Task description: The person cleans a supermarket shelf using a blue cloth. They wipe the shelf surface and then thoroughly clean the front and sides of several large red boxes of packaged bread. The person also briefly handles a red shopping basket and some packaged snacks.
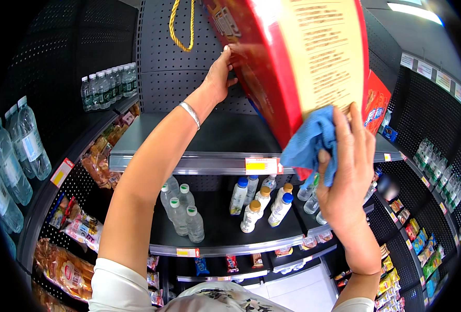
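A large red and cream box (pixel 324 62), its cream panel covered in printed writing, is tilted above the upper shelf (pixel 199 132). My left hand (pixel 219 76) grips its left edge, with some fingers hidden behind it. In my right hand (pixel 345 163) is a bunched blue cloth (pixel 312 140), pressed against the lower part of the cream panel. A yellow twisted cord loop (pixel 182 27) hangs left of the box. Behind the box on the right stands another red package (pixel 377 101).
Several clear bottles (pixel 185 212) and bottles with gold or blue caps (pixel 259 206) stand on the shelf below. Water bottles (pixel 19 144) and packaged bread (pixel 64 269) line the left shelving. Bottles (pixel 439 167) and snack packets (pixel 423 245) fill shelves at right. A price tag (pixel 261 166) sits on the shelf edge.
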Motion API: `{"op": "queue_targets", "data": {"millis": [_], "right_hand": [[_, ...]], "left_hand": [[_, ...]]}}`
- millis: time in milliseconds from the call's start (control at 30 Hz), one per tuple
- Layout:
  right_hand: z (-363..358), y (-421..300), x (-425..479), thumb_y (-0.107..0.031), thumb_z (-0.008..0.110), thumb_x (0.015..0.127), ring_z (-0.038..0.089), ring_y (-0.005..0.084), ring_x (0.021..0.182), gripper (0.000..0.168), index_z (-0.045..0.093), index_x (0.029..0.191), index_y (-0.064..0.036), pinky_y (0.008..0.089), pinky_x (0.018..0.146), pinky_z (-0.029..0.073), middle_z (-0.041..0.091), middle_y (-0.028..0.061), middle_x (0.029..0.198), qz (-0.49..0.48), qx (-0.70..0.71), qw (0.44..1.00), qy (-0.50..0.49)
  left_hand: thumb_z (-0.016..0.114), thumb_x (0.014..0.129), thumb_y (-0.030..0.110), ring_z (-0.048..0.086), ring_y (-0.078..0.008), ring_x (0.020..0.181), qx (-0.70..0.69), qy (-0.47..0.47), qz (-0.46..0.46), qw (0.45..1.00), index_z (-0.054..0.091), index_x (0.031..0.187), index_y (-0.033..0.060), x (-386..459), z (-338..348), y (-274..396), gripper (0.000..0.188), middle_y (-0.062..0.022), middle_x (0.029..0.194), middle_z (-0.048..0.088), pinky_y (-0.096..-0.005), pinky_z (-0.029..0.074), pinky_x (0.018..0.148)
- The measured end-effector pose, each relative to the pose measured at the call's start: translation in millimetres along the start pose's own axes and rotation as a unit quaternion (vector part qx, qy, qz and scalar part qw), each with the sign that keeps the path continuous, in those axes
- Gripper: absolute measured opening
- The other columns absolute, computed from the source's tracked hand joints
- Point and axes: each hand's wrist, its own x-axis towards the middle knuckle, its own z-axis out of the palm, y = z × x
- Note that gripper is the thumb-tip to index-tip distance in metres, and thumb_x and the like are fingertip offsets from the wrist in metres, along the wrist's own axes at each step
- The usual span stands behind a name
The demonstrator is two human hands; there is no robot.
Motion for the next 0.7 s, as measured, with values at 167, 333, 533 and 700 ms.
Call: {"op": "queue_targets", "data": {"millis": [167,333,533,700], "right_hand": [[6,-20,-3,-0.004,0.076,0.074,0.055,0.0473,0.108,0.070,0.054,0.141,0.000,0.0469,0.085,0.054,0.041,0.0359,0.149,0.004,0.046,0.996,-0.073],[17,-22,-6,0.005,0.073,0.068,0.060,0.0396,0.099,0.055,0.064,0.122,0.000,0.0437,0.082,0.054,0.046,0.0338,0.147,-0.007,0.064,0.996,-0.061],[29,-16,-4,0.005,0.071,0.070,0.064,0.0400,0.097,0.038,0.067,0.107,0.001,0.0426,0.081,0.055,0.054,0.0315,0.141,-0.016,0.129,0.991,-0.009],[18,-12,12,0.000,0.064,0.089,0.065,0.0398,0.108,0.021,0.067,0.110,0.002,0.0434,0.092,0.053,0.056,0.0290,0.141,-0.028,0.244,0.969,-0.007]], "left_hand": [[0.042,0.106,0.048,0.056,-0.0139,0.112,-0.077,-0.094,0.053,0.991,0.057,0.130,0.0163,29,-14,-3,0.043,0.0021,0.126,0.062,-0.0418,0.045,0.095],[0.047,0.107,0.042,0.065,-0.0204,0.114,-0.160,-0.113,0.072,0.978,0.051,0.140,0.0024,-25,26,38,0.051,-0.0100,0.130,0.063,-0.0385,0.057,0.097],[0.056,0.104,0.044,0.059,-0.0223,0.124,0.086,-0.022,0.403,0.911,0.030,0.154,-0.0016,-135,61,97,0.072,-0.0184,0.141,0.055,-0.0348,0.049,0.101],[0.056,0.106,0.028,0.059,-0.0166,0.121,0.415,0.117,0.555,0.712,0.034,0.151,-0.0048,-114,60,106,0.060,-0.0171,0.134,0.059,-0.0303,0.050,0.099]]}}
